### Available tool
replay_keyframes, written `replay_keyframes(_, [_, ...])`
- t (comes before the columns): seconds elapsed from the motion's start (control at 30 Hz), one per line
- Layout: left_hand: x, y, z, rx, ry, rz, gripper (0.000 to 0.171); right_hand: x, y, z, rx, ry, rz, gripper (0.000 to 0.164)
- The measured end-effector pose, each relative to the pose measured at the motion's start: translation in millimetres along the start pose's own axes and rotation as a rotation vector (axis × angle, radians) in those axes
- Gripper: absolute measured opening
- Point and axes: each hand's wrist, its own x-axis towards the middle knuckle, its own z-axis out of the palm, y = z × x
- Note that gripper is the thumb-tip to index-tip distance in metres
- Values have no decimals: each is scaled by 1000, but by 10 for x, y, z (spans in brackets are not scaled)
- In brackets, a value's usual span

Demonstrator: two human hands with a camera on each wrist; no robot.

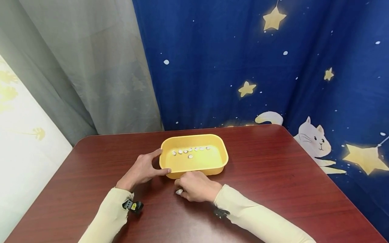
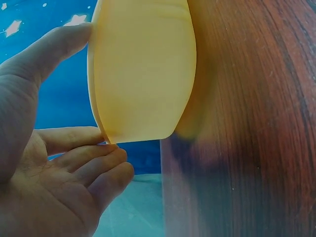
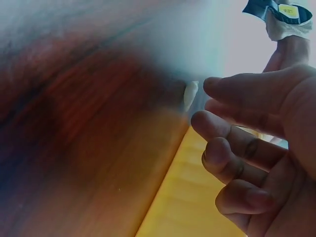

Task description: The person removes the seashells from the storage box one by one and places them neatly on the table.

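Observation:
A yellow plastic tub (image 1: pixel 194 170) sits on the table. In it, several small white shell-like pieces (image 1: pixel 190 149) form an uneven row, with one piece (image 1: pixel 190 156) in front of them. My left hand (image 1: pixel 145 170) spans the tub's left end, thumb on the near rim and fingers at the left side. In the left wrist view its fingertips (image 2: pixel 112 152) touch the rim. In front of the tub, my right hand (image 1: pixel 196 186) is low over the table, fingers bent. A white shell-like piece (image 3: pixel 190 95) lies on the tabletop just beyond its thumb and index fingertips.
The dark red-brown wooden table (image 1: pixel 91 189) stretches out on both sides of the tub. Behind it hang a grey curtain (image 1: pixel 100 67) and a blue star-patterned curtain (image 1: pixel 212 67). A dark band with a small device (image 1: pixel 133 206) is on the left wrist.

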Motion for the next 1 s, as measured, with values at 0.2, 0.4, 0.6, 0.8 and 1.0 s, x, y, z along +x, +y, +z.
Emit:
replay_keyframes(0.2, [-8,6,4,0,-2,-2,94,-69,39,-73,22,-3,7,12])
replay_keyframes(0.4, [-10,13,-2,5,-7,-3,94,-89,137,-178,117,-11,14,6])
replay_keyframes(0.6, [-6,23,-2,11,-12,-10,94,-101,241,-268,186,8,-8,7])
replay_keyframes(0.8, [-9,32,4,6,-13,-16,94,-79,361,-429,210,30,-27,12])
replay_keyframes(1.0, [-19,46,-4,11,-23,-20,94,30,550,-609,191,21,-35,11])
